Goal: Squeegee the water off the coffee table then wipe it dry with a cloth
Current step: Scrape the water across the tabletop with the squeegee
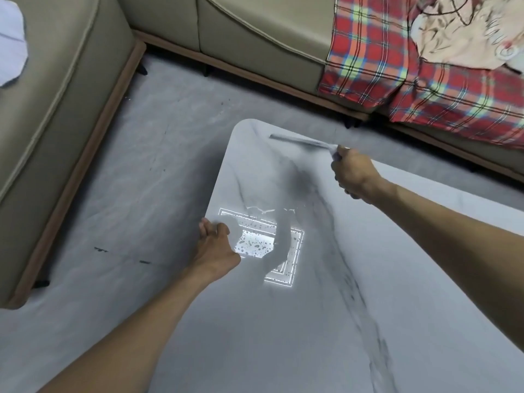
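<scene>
A white marble-patterned coffee table (312,321) fills the lower right. Water droplets (255,245) show in the bright ceiling-light reflection near its left edge. My right hand (354,174) grips the handle of a squeegee (300,141), whose long blade lies near the table's far corner, blurred. My left hand (215,242) rests at the table's left edge, thumb on top and fingers curled over the rim. No cloth is visible on the table.
A beige sofa (255,32) wraps the back and left, with a red plaid blanket (397,69) and crumpled fabric (459,32) on its right part. Grey floor (127,180) lies between sofa and table.
</scene>
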{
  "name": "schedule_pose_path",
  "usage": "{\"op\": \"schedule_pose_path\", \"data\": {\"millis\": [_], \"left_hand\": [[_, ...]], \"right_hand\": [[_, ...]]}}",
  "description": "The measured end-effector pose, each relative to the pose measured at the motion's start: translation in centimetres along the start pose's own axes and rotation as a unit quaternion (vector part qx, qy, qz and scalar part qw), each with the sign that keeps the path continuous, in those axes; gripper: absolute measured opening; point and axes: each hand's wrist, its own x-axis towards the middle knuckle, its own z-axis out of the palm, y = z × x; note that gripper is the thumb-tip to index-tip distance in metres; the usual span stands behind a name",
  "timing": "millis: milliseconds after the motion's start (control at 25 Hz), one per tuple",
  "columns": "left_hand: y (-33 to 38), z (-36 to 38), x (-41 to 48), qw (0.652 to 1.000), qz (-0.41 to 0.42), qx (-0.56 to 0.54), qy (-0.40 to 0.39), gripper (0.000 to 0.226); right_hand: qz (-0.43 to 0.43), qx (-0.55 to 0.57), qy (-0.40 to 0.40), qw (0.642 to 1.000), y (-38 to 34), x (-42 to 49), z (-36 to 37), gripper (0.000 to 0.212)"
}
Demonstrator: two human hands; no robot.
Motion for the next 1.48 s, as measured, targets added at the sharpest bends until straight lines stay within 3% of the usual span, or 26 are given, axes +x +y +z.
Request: {"op": "schedule_pose_path", "data": {"millis": [280,400,520,640,760,1000,1160,1360,1480], "left_hand": [[-0.2,-0.2,0.2,1.0,-0.007,0.007,-0.015,0.059],[0.1,-0.5,-0.1,1.0,-0.01,0.001,-0.02,0.057],[-0.1,-0.6,-0.2,1.0,-0.007,-0.008,-0.019,0.058],[-0.7,-0.9,-0.3,1.0,-0.001,-0.022,-0.013,0.059],[-1.0,-0.9,-0.4,1.0,0.003,-0.026,-0.008,0.059],[-1.4,-1.1,-0.6,0.999,0.008,-0.046,-0.016,0.054],[-2.3,-0.8,-1.3,0.995,-0.002,-0.087,0.038,0.045],[-4.4,-0.5,-3.2,0.984,-0.014,-0.127,0.122,0.037],[-5.3,-1.1,-3.8,0.967,-0.01,-0.168,0.191,0.023]], "right_hand": [[-0.04,-0.083,-0.027,0.995,5.9,-7.6,4.7,0.043],[-0.03,-0.102,-0.083,0.991,7.7,-10.9,4.0,0.033],[-0.046,-0.088,-0.046,0.994,5.5,-10.1,2.1,0.018],[-0.051,-0.036,0.015,0.998,0.0,-4.9,2.0,0.022],[-0.014,0.023,0.018,0.999,-4.8,-0.7,3.9,0.032],[-0.114,-0.083,-0.002,0.99,-3.2,-5.7,9.9,0.057],[-0.147,-0.147,-0.047,0.977,3.9,-10.5,9.6,0.063],[-0.098,-0.151,-0.079,0.98,10.7,-15.3,5.7,0.053],[-0.107,-0.072,-0.009,0.992,8.5,-13.1,4.5,0.047]]}}
